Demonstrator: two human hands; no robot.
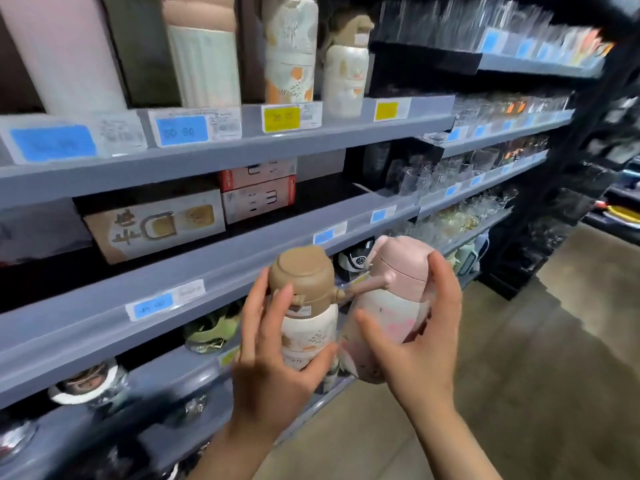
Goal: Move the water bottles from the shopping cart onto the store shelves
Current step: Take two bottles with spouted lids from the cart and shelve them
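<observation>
Bottles fill both our hands, held in the air in front of the grey metal store shelves (242, 147). Our left hand (273, 355) grips a cream water bottle with a brown domed lid (304, 299), fingers curled round its body from the left and thumb across the front. Our right hand (422, 327) grips a pink-and-white water bottle with a pale pink lid (398, 292), fingers wrapped over its right side and thumb on the front. The two bottles sit side by side, tilted slightly apart at the top, their bodies touching lower down; small side knobs on the lids point toward each other. Both are level with the third shelf edge and its blue price tag (152, 306).

On the top shelf stands a cream bottle with a brown lid of the same kind (346, 71), beside a taller white floral flask (291, 50). Yellow price labels (281, 118) sit on the edge below them. The shelf under that carries a tan cardboard box printed with a lunch container (152, 230) and stacked red-and-white boxes (258, 192). Clear glassware (450, 168) crowds the shelves to the right, blurred.
</observation>
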